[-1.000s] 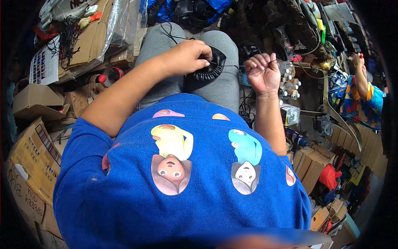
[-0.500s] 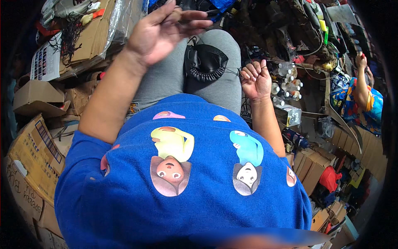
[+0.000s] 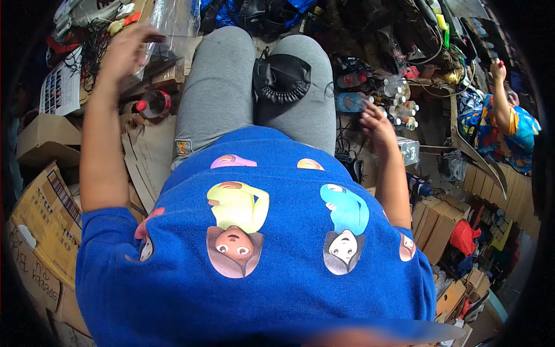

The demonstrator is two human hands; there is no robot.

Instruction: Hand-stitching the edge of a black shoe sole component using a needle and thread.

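Note:
On my right thigh rests a black leather shoe upper [image 3: 282,80] with a gathered, pleated edge toward me. A thin dark thread [image 3: 329,88] loops off its right side. My left hand [image 3: 126,51] is raised out to the left, near a clear plastic sheet [image 3: 176,34]; motion smears its fingers, so its grip does not show. To the right of my thigh, my right hand [image 3: 378,122] hovers near a blue-tinted plastic bottle [image 3: 352,102], its fingers bent together. What those fingers hold, if anything, is too small to see.
A red-capped bottle [image 3: 154,104] lies left of my legs, by cardboard boxes [image 3: 49,139]. Several small clear bottles [image 3: 399,104] stand at right. A curved strip [image 3: 483,165] rises beyond them. Another person in a bright patterned garment [image 3: 503,130] is at far right.
My left hand has swung left and down from above my knee. My right hand has shifted right, away from the shoe upper, which stays on my thigh.

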